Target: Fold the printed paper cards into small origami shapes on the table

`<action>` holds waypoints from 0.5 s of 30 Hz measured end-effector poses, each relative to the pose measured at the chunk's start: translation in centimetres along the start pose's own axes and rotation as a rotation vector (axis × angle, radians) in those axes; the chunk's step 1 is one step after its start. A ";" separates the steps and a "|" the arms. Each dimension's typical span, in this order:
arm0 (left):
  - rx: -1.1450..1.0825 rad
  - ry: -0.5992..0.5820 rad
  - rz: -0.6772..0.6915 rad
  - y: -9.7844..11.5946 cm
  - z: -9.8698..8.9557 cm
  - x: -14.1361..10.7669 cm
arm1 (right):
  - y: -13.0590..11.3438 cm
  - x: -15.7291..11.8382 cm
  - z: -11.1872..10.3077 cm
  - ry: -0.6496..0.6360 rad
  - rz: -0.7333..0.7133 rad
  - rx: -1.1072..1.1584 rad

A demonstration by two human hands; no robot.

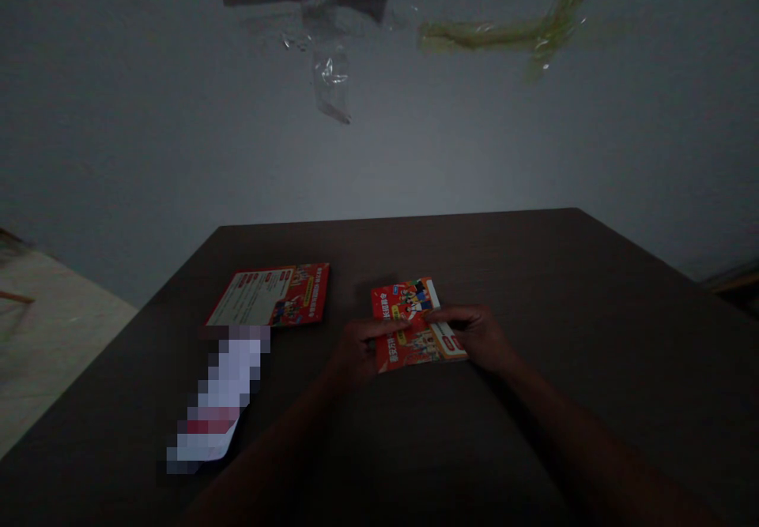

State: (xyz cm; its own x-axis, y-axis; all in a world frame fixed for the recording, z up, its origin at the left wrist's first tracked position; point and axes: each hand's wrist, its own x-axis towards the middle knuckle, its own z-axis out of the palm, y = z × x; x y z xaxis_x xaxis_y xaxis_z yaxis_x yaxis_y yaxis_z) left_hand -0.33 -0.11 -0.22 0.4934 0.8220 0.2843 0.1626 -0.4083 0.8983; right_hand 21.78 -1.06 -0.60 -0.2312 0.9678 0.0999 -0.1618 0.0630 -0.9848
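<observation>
A red leaflet (409, 345) with cartoon figures and white lettering is held between my two hands, just above the middle of the table. My left hand (361, 349) grips its left edge, thumb lying across the printed face. On the right edge my right hand (480, 337) pinches it, with thumb on top near the centre. A white strip of the sheet shows on that side. The fingers under the leaflet are hidden. To the left lies a stack of similar red and white leaflets (273, 294), flat on the table.
The dark wooden table (534, 258) reaches back to a grey wall (385, 163) with strips of tape stuck on it. Near the front left is a white object (228, 389), mostly blurred out by pixels. Pale floor (59, 314) shows at the left.
</observation>
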 end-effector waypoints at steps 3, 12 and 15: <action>0.015 0.049 0.000 0.2 0.0 0.0 | 0.3 0.1 -0.1 0.008 0.012 0.004; 0.059 0.215 -0.226 0.2 0.6 0.1 | -0.2 0.1 -0.2 0.193 -0.121 -0.351; 0.096 0.277 -0.266 0.5 0.5 0.2 | -0.5 0.1 -0.2 0.191 -0.003 -0.281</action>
State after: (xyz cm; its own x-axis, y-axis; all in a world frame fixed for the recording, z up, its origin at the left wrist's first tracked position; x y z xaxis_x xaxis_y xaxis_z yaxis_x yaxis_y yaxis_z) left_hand 0.31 -0.36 0.14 0.1764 0.9747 0.1369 0.3399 -0.1909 0.9209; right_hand 22.02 -0.97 -0.18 -0.0427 0.9941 0.1002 0.1146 0.1045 -0.9879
